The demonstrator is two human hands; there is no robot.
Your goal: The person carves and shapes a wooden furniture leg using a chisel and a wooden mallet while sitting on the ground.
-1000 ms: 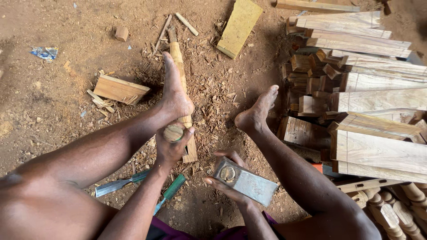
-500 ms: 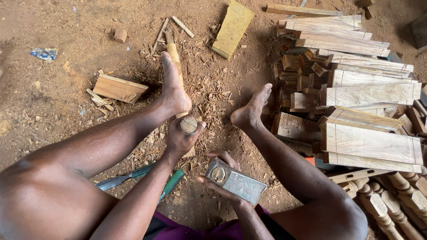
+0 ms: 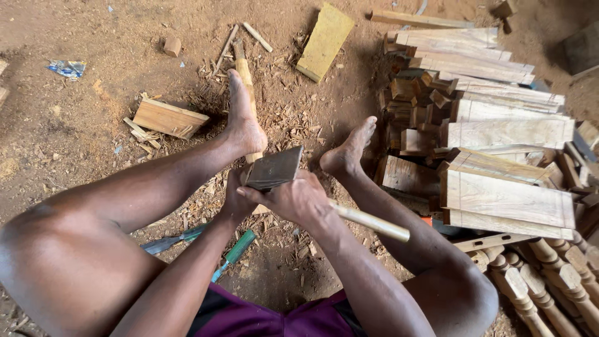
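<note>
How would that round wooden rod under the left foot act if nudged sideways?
The rod looks turned and round, so it would probably roll if freed. The left foot presses on it, likely stopping that. It appears solid wood, so stiff, not floppy.

The dirt floor [image 3: 93, 37] is covered in wood chips [image 3: 293, 125]. Cut boards [image 3: 499, 125] are piled at 3 o'clock, maybe in daylight.

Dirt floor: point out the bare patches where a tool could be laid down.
The upper left dirt floor is barest, between the blue scrap and the small wood block. Left of the flat board is also open. Crowded: shavings around the feet, and the plank stack at right.
</note>
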